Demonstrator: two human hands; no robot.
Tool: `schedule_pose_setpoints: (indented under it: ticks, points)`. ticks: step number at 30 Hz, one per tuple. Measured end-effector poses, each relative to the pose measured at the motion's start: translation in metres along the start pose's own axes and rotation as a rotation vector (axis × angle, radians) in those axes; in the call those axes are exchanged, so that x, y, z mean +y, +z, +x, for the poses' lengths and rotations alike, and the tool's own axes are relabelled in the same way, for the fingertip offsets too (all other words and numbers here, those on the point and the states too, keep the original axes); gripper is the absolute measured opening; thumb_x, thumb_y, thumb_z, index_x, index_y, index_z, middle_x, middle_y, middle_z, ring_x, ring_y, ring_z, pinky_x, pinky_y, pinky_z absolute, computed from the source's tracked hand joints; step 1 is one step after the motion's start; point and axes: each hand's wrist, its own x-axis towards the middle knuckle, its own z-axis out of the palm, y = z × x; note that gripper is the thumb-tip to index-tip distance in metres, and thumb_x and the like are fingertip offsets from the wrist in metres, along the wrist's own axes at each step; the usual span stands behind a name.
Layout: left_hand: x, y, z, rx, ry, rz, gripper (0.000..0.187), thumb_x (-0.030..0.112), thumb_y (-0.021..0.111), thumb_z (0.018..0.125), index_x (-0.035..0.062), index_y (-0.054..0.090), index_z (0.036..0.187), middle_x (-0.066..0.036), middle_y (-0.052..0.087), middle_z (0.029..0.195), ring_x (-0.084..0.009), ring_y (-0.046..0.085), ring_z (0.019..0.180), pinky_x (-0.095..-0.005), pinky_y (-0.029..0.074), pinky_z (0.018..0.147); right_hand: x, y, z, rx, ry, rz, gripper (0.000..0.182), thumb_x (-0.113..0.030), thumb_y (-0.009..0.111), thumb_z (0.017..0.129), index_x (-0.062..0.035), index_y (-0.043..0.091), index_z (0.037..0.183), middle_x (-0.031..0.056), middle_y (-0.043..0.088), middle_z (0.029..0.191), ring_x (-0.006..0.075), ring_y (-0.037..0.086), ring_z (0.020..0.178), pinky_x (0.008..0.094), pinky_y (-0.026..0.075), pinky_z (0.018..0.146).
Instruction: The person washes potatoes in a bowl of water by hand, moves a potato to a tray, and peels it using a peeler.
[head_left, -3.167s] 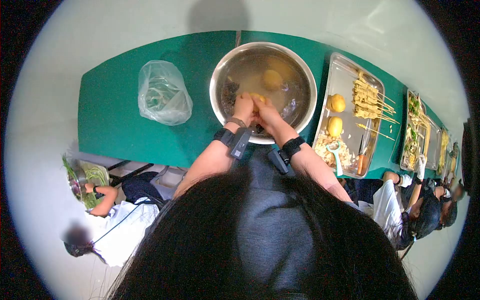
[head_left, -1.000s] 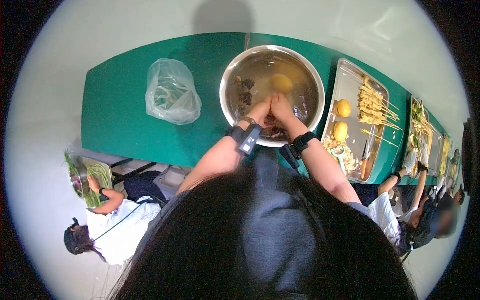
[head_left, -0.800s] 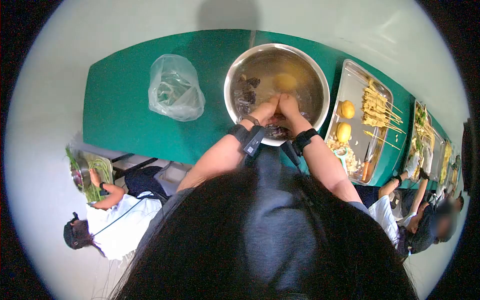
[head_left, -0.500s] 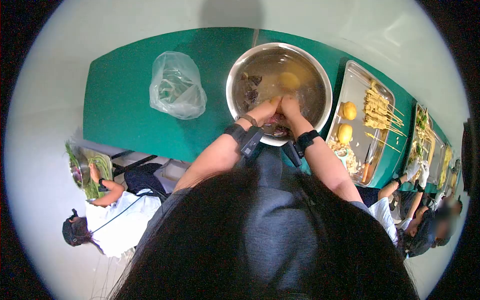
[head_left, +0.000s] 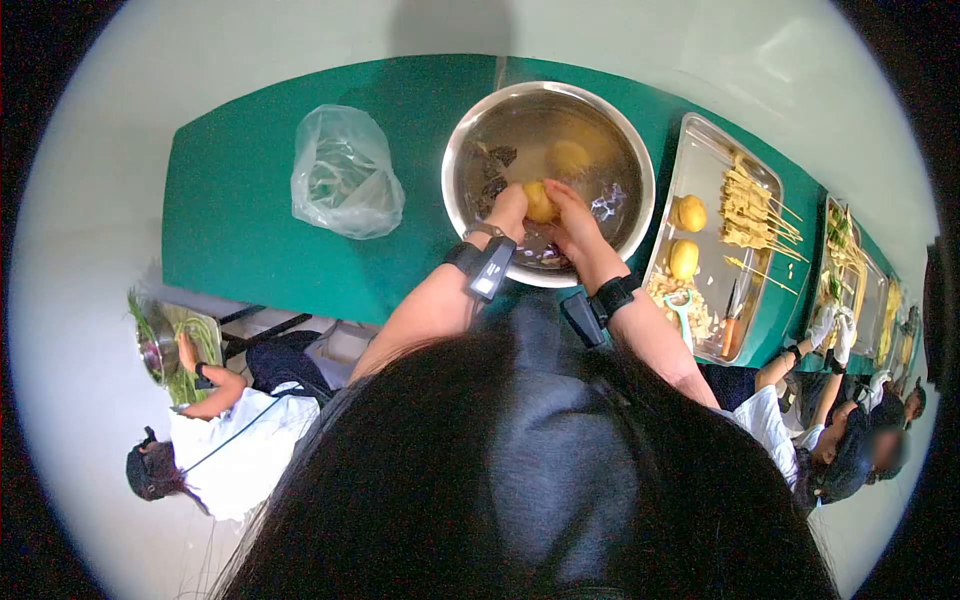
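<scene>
Potato (head_left: 541, 203) shifted into view, gripped between left hand (head_left: 508, 211) and right hand (head_left: 577, 222), long axis unclear.

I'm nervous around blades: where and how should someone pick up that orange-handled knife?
Probably by the orange handle, coming from the near edge of the metal tray: the handle points toward that edge, the blade away.

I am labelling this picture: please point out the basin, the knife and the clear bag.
Basin (head_left: 648, 185), head view, on its rim.
Knife (head_left: 732, 329), head view, on its handle.
Clear bag (head_left: 347, 175), head view, on its middle.
</scene>
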Motion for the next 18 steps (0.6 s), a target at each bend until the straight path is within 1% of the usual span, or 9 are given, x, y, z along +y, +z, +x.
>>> schedule_pose_setpoints:
  ticks: [1, 2, 4, 5, 8, 11, 14, 16, 18]
  points:
    - [0.001, 0.001, -0.003, 0.026, 0.019, 0.014, 0.034, 0.027, 0.033, 0.093, 0.0052, 0.056, 0.107, -0.009, 0.060, 0.096, -0.0217, 0.058, 0.086, -0.0357, 0.045, 0.073, 0.002, 0.002, -0.002, 0.028, -0.013, 0.004, 0.030, -0.022, 0.056, 0.089, -0.0036, 0.053, 0.113, 0.0116, 0.060, 0.105, 0.0197, 0.058, 0.094, 0.0314, 0.048, 0.077]
    - [-0.001, 0.004, -0.007, 0.070, 0.026, -0.018, 0.033, 0.026, 0.034, 0.094, 0.0066, 0.057, 0.107, -0.008, 0.062, 0.098, -0.0221, 0.059, 0.087, -0.0368, 0.046, 0.076, 0.004, 0.004, -0.004, 0.057, -0.025, 0.008, 0.032, -0.023, 0.056, 0.089, -0.0032, 0.052, 0.115, 0.0120, 0.060, 0.105, 0.0202, 0.058, 0.094, 0.0315, 0.048, 0.077]
    - [0.002, 0.021, -0.029, 0.160, 0.040, -0.083, 0.030, 0.023, 0.036, 0.094, 0.0093, 0.059, 0.108, -0.007, 0.064, 0.103, -0.0230, 0.061, 0.091, -0.0390, 0.048, 0.081, 0.010, 0.004, 0.003, 0.105, -0.114, -0.299, 0.035, -0.028, 0.055, 0.091, -0.0057, 0.050, 0.118, 0.0100, 0.058, 0.105, 0.0191, 0.057, 0.093, 0.0321, 0.048, 0.074]
    - [0.000, 0.024, -0.030, 0.130, 0.047, -0.111, 0.030, 0.024, 0.036, 0.095, 0.0093, 0.059, 0.107, -0.007, 0.064, 0.102, -0.0226, 0.060, 0.091, -0.0385, 0.048, 0.080, 0.012, 0.003, 0.008, 0.129, -0.158, -0.453, 0.036, -0.030, 0.054, 0.091, -0.0070, 0.049, 0.119, 0.0090, 0.057, 0.105, 0.0185, 0.056, 0.092, 0.0323, 0.048, 0.072]
    - [-0.004, 0.029, -0.035, 0.045, 0.076, -0.151, 0.029, 0.027, 0.038, 0.095, 0.0097, 0.058, 0.106, -0.006, 0.063, 0.101, -0.0209, 0.060, 0.091, -0.0369, 0.049, 0.078, 0.016, -0.005, 0.025, 0.165, -0.178, -0.606, 0.041, -0.037, 0.053, 0.091, -0.0071, 0.048, 0.119, 0.0100, 0.056, 0.104, 0.0188, 0.055, 0.090, 0.0320, 0.048, 0.067]
    - [0.005, 0.039, -0.050, 0.008, 0.138, -0.075, 0.027, 0.029, 0.041, 0.095, 0.0103, 0.057, 0.107, -0.005, 0.062, 0.100, -0.0186, 0.059, 0.090, -0.0355, 0.049, 0.075, 0.035, -0.025, 0.053, 0.226, -0.109, -0.684, 0.045, -0.045, 0.045, 0.093, -0.0078, 0.050, 0.116, 0.0077, 0.058, 0.094, 0.0163, 0.056, 0.077, 0.0300, 0.045, 0.054]
    - [0.003, 0.041, -0.054, 0.056, 0.198, 0.015, 0.025, 0.027, 0.043, 0.094, 0.0102, 0.056, 0.108, -0.005, 0.061, 0.101, -0.0172, 0.059, 0.090, -0.0344, 0.049, 0.074, -0.001, 0.002, 0.006, 0.088, -0.022, -0.477, 0.048, -0.051, 0.038, 0.094, -0.0086, 0.053, 0.111, 0.0043, 0.057, 0.080, 0.0135, 0.053, 0.060, 0.0280, 0.040, 0.043]
    - [0.016, 0.054, -0.078, 0.106, 0.190, 0.026, 0.024, 0.025, 0.044, 0.094, 0.0099, 0.056, 0.108, -0.006, 0.061, 0.102, -0.0172, 0.059, 0.091, -0.0337, 0.049, 0.075, -0.005, 0.008, -0.001, 0.117, 0.002, -0.409, 0.048, -0.051, 0.035, 0.094, -0.0093, 0.054, 0.108, 0.0032, 0.056, 0.074, 0.0125, 0.050, 0.053, 0.0270, 0.037, 0.039]
    - [0.013, 0.049, -0.073, 0.081, 0.246, -0.014, 0.024, 0.024, 0.044, 0.094, 0.0096, 0.055, 0.109, -0.006, 0.061, 0.103, -0.0179, 0.059, 0.091, -0.0332, 0.048, 0.077, -0.004, 0.008, 0.000, 0.133, 0.002, -0.400, 0.048, -0.050, 0.034, 0.094, -0.0089, 0.055, 0.106, 0.0029, 0.054, 0.070, 0.0119, 0.049, 0.049, 0.0263, 0.034, 0.037]
